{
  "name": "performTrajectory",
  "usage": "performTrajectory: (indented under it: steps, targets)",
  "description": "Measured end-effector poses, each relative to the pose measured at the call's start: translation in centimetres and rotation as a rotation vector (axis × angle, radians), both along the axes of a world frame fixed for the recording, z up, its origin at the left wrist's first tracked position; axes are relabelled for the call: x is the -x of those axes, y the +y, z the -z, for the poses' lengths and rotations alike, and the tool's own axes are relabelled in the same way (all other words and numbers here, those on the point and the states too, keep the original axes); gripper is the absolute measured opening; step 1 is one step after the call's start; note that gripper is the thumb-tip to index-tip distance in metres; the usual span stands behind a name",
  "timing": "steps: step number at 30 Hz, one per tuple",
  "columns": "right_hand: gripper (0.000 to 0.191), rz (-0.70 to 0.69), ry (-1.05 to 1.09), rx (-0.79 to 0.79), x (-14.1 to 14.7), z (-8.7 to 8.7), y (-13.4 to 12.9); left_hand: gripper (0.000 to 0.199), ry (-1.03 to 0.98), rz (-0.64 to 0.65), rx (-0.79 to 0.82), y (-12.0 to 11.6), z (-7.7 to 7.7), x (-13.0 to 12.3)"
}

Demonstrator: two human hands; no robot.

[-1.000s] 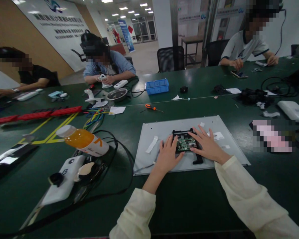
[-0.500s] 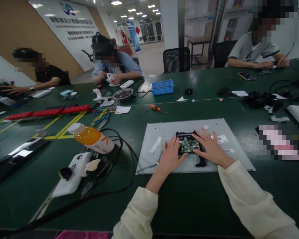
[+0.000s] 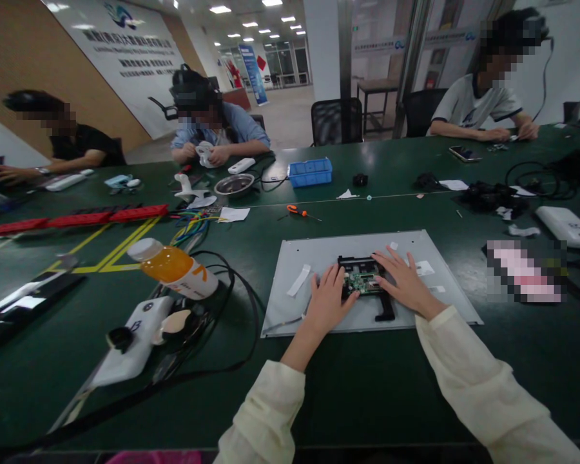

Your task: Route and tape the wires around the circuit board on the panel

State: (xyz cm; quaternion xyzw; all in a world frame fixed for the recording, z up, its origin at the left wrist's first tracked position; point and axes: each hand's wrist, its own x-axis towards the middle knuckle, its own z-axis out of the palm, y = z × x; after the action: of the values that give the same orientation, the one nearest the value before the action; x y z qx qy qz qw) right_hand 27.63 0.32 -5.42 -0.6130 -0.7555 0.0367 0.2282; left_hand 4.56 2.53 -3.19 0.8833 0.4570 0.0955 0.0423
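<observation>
A green circuit board (image 3: 362,282) sits in a black plastic frame (image 3: 385,308) on a pale grey metal panel (image 3: 280,316). My left hand (image 3: 326,298) lies over the frame's left side, fingers stretched forward and thumb apart near the board's lower edge. On the opposite side, my right hand (image 3: 403,277) touches the frame with spread fingers, its thumb close to the board. Neither hand is closed around it. The undersides of the fingers are hidden. White label strips (image 3: 299,281) and a thin cable (image 3: 285,324) lie on the panel.
An orange screwdriver (image 3: 297,211) and blue basket (image 3: 310,173) lie beyond the panel. To the left are an orange drink bottle (image 3: 174,269), a white device (image 3: 133,345) and black cables (image 3: 236,277). A pink phone-like object (image 3: 524,270) is at right. Several people sit across the green table.
The view has shifted slightly, so most things appear a little further left. Both hands stay at the frame's sides, and the board and panel keep their arrangement.
</observation>
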Motion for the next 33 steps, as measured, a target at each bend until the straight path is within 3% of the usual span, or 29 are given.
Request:
performTrajectory:
  steps: [5, 13, 27, 33]
  targets:
    - [0.043, 0.294, 0.095, -0.111, -2.5, 0.8, 2.4, 0.061, -0.018, 0.004, -0.002, 0.0, -0.2, 0.1]
    - [0.032, 0.372, -0.034, -0.095, -3.5, 1.5, 4.3, 0.055, -0.036, 0.069, -0.013, -0.3, -0.6, 0.0]
    - [0.029, 0.349, -0.155, -0.090, -3.4, 1.0, 4.9, 0.047, -0.025, 0.109, -0.009, -0.4, -0.6, 0.1]
    - [0.026, 0.221, -0.230, -0.007, -4.6, 0.3, 4.9, 0.047, -0.026, 0.112, -0.005, -0.4, -0.5, 0.1]
